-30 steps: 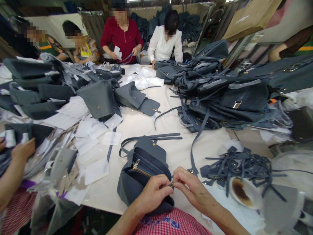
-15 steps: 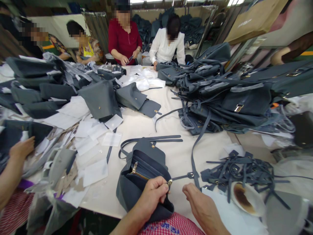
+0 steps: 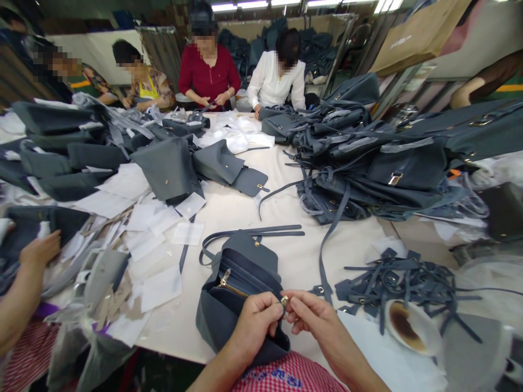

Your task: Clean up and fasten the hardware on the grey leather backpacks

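Observation:
An open dark blue-grey handbag [image 3: 239, 283] lies at the table's near edge, its gold zip showing inside. My left hand [image 3: 255, 324] is closed on the bag's right rim. My right hand [image 3: 312, 316] pinches a small gold metal fitting [image 3: 284, 300] at that same rim, fingertips meeting those of the left hand. A long thin strap [image 3: 324, 256] runs from near the fitting up toward the heap of bags. The bag's own straps [image 3: 253, 232] lie flat behind it.
A big heap of finished grey bags [image 3: 368, 158] fills the right side. Loose straps [image 3: 400, 280] and a stained white cup [image 3: 411, 324] lie at near right. White paper sheets [image 3: 159, 228] and bag pieces cover the left. A co-worker's hand [image 3: 38, 250] is at left; several people work at the far end.
My right hand, which had drawn back from the bag half a second ago, has come in again and now pinches the gold fitting beside my left hand.

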